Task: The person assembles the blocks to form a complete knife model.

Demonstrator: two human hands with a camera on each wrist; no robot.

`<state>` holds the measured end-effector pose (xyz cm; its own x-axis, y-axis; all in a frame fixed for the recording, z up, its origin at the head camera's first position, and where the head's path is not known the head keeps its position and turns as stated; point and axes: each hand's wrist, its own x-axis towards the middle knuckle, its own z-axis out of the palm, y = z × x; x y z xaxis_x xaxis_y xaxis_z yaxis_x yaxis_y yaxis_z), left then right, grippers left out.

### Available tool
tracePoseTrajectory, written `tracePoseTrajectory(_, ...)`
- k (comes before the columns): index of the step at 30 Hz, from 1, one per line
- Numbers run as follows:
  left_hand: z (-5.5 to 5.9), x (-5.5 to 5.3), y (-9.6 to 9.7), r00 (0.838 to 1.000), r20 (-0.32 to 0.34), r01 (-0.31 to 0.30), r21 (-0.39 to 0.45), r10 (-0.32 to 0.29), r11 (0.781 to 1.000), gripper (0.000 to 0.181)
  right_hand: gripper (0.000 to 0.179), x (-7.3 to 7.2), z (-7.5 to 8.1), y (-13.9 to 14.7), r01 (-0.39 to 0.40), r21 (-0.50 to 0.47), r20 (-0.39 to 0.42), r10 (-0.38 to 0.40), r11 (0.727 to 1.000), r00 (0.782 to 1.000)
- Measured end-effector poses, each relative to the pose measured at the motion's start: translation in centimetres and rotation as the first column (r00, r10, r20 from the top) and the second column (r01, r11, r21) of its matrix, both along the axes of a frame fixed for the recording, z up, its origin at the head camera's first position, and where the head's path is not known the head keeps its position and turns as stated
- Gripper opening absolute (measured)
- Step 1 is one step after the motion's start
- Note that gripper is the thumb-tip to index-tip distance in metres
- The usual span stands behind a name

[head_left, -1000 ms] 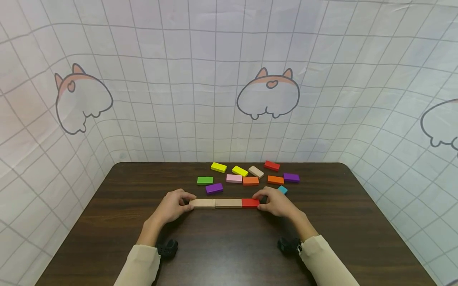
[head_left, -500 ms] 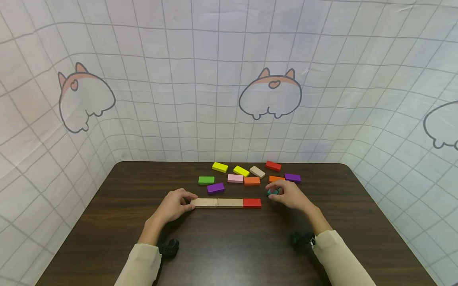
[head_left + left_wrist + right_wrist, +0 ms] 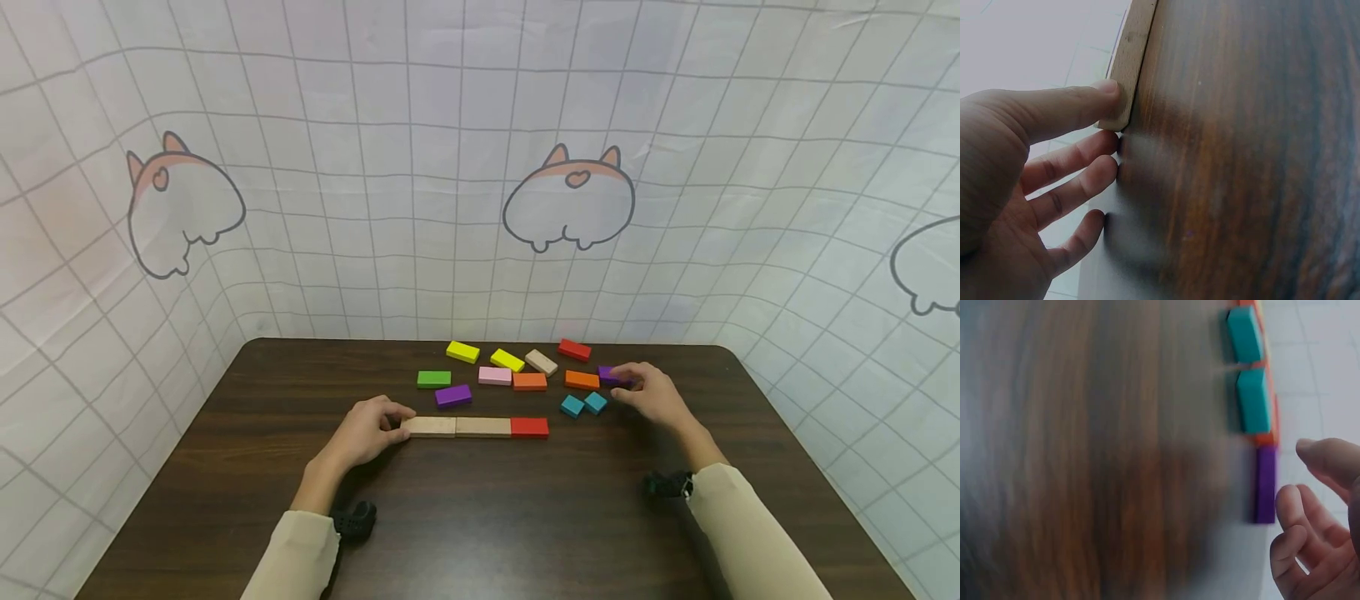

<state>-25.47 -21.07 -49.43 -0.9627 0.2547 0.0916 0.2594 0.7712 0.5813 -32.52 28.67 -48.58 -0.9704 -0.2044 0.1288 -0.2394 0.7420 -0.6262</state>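
My left hand (image 3: 367,432) pinches the left end of a plain wooden block (image 3: 432,427). In the left wrist view the thumb lies along the block's side (image 3: 1129,69), while the lower fingers rest near the table. A second wooden block (image 3: 483,427) and a red block (image 3: 529,427) continue the row end to end. My right hand (image 3: 654,397) hovers with parted fingers beside a purple block (image 3: 609,375), partly covering it in the head view. The right wrist view has that purple block (image 3: 1265,485) just off the fingertips. Two small teal blocks (image 3: 572,406) lie left of this hand.
Behind the row lie loose blocks: green (image 3: 434,380), another purple (image 3: 453,396), pink (image 3: 495,376), two orange (image 3: 529,382), two yellow (image 3: 462,352), one wooden (image 3: 542,362) and one red (image 3: 574,349). A grid-patterned cloth (image 3: 375,208) stands behind the dark table (image 3: 480,517).
My right hand has left the red block's end, passed over the teal blocks and moved right to the purple block. Two teal blocks now show uncovered. My left hand stays in place.
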Motion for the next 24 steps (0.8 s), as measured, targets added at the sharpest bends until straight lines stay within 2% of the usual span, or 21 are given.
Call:
tracePoseTrajectory(4, 0.1, 0.1, 0.0, 1.000, 0.003, 0.001, 0.001, -0.001, 1.000, 0.026, 0.041, -0.5, -0.3, 1.1, 0.050, 0.001, 0.025, -0.050, 0.999, 0.998)
tracePoseTrajectory(11, 0.1, 0.2, 0.0, 1.000, 0.010, 0.002, 0.013, -0.002, 1.000, 0.025, 0.053, -1.8, -0.9, 2.5, 0.070, 0.015, 0.060, -0.070, 0.997, 0.996)
tracePoseTrajectory(17, 0.0, 0.2, 0.0, 1.000, 0.017, -0.002, 0.016, 0.001, 1.000, 0.025, 0.062, -2.6, -0.8, 2.6, 0.045, 0.004, 0.102, -0.045, 0.999, 0.994)
tracePoseTrajectory(24, 0.1, 0.3, -0.2, 1.000, 0.002, 0.001, 0.012, -0.001, 1.000, 0.025, 0.064, -3.2, -0.5, 2.3, -0.003, 0.035, 0.112, -0.001, 0.999, 0.994)
